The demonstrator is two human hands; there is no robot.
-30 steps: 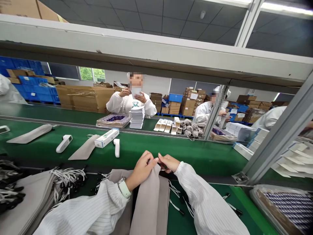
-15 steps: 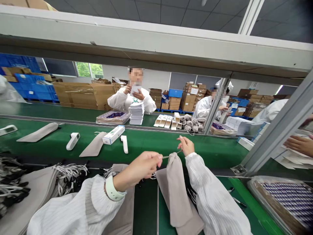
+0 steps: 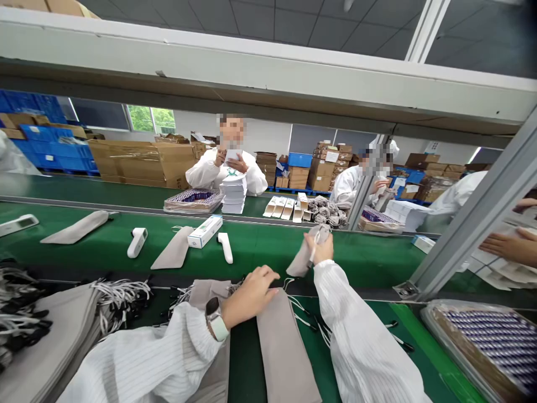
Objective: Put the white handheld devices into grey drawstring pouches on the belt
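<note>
My right hand is raised over the green conveyor belt, closed around the top of a grey drawstring pouch that hangs from it. My left hand rests low on the near bench, fingers curled over the top end of another flat grey pouch. White cords trail between the two pouches. On the belt to the left lie a white thermometer, a small box, a flat pouch and a second thermometer.
A stack of grey pouches with white cords lies at my left. A tray of dark striped items sits at my right. A slanted metal post crosses the right side. People in white coats work across the belt; another person's hand shows at right.
My right hand lifted the pouch forward over the belt. My left hand let go of the cord and dropped onto the flat pouch on the bench. Items on the belt drifted right.
</note>
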